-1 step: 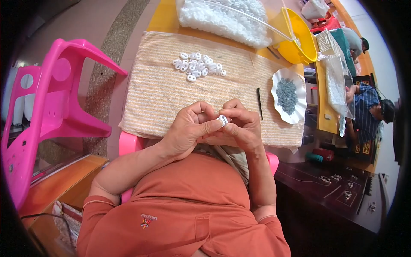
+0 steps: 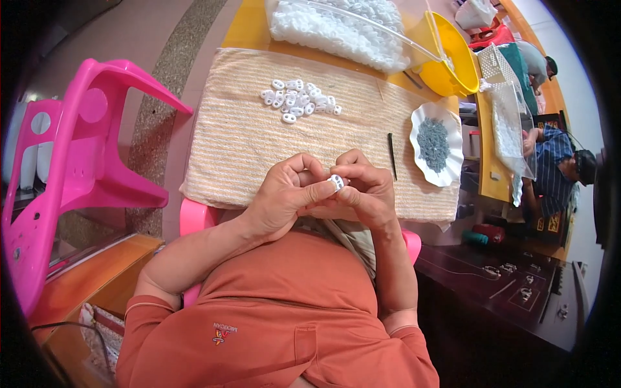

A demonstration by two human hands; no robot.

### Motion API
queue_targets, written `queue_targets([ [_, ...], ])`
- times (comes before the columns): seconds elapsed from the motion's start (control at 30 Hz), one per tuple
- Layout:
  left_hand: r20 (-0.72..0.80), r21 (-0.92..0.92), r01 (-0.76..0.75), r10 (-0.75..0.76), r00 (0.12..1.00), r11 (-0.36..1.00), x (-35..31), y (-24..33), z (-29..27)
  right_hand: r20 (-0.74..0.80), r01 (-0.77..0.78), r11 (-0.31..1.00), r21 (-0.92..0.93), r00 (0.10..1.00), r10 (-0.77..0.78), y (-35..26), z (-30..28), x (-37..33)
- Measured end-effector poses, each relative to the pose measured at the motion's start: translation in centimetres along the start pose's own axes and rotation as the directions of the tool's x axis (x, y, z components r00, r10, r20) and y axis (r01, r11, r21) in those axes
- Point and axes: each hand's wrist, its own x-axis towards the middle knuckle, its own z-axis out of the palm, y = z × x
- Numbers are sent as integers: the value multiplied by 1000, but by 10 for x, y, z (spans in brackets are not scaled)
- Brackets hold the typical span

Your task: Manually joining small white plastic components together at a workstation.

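Just above the near edge of the towel-covered table, both hands meet on one small white oval plastic piece (image 2: 336,182) with dark holes. My left hand (image 2: 283,192) pinches it from the left between thumb and fingers. From the right, the thumb and fingers of my right hand (image 2: 369,187) close on the same piece. The fingertips hide part of it. Farther out on the striped towel (image 2: 259,142) lies a loose heap of similar white two-hole pieces (image 2: 297,100). A thin black stick-like tool (image 2: 392,156) rests to the right of my hands.
Right of the tool, a white wavy-edged plate (image 2: 418,165) holds small grey-blue bits. Beyond the towel stand a clear bin of white pieces (image 2: 336,32) and a yellow basket (image 2: 469,81). A pink chair (image 2: 97,149) is at left. Another person (image 2: 555,165) sits at far right.
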Motion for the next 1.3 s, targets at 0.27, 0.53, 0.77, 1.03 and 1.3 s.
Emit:
queue_targets([
  [0.27,33,31,-36,35,999,999,-2,1,3,17,43,999,9,999,-43,-2,1,-3],
  [0.53,29,74,-83,81,996,994,1,-4,1,39,62,997,-46,997,-60,0,2,-2],
  [0.77,55,43,-14,11,998,999,2,0,0,29,-83,995,53,996,81,-8,2,-2],
  [1.03,37,108,9,-14,999,994,2,-2,1,49,-12,1000,-17,999,13,-10,-11,-2],
  [1.3,-42,123,83,-78,996,989,1,1,2,-393,56,893,-446,884,-251,-56,-54,17],
])
